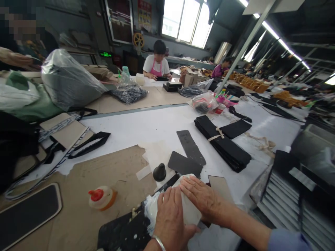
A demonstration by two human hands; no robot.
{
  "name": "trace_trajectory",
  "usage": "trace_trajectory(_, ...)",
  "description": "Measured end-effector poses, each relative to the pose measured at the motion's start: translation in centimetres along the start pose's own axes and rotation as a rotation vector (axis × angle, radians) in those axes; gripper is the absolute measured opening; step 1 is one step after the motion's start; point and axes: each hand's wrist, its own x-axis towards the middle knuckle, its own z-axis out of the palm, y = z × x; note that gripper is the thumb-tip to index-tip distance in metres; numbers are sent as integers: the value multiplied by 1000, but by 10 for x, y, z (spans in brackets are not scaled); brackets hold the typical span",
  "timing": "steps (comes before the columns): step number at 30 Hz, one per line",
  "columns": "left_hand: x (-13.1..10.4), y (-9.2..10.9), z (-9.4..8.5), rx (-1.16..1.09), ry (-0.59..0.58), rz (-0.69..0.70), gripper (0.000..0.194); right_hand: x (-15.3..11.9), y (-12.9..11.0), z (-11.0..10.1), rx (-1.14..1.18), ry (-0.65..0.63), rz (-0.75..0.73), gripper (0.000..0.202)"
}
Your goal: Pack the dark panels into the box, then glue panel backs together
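A whitish, smooth, block-like object (192,211) with angled edges sits between my hands, over a black board (120,230) smeared with white paste (151,209). I cannot make out its exact kind. My left hand (170,212), with a silver bangle at the wrist, grips its near left side, thumb along the bottom. Across its upper right side lie the fingers of my right hand (201,197), pressed together against it. Just beyond stands a dark cone-shaped piece (159,172), beside grey flat pieces (185,163). A round bottle with a red tip (101,197) is to the left.
Tied black strips (222,143) lie at the right of the white table (125,125). Braided straps (70,146) and a dark rounded panel (30,212) are at the left. Plastic bags (70,80) line the far side. Co-workers (157,64) sit beyond; stacked black-edged pieces (285,198) stand right.
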Motion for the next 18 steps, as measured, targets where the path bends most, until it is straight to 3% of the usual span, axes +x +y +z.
trace_trajectory(4, 6, 6, 18, 75, 73, -23, 80, -6, 3, 4, 50, -1, -13, 90)
trace_trajectory(8, 1, 1, 33, 162, 162, 68, 98, -8, 1, 2, 20, 73, -16, 74)
trace_trajectory(11, -1, 1, 38, 234, 200, 94, 95, -21, 1, -1, 6, 123, 43, 64)
trace_trajectory(13, -1, 0, 39, 278, 217, 84, 94, -38, 2, 2, -11, 172, 212, 64)
trace_trajectory(15, -1, -2, 39, 317, 227, 71, 98, -58, 3, 14, -15, 204, 500, 62)
trace_trajectory(18, -1, -4, 39, 358, 251, 75, 100, -77, 2, 44, 119, 145, 784, 58)
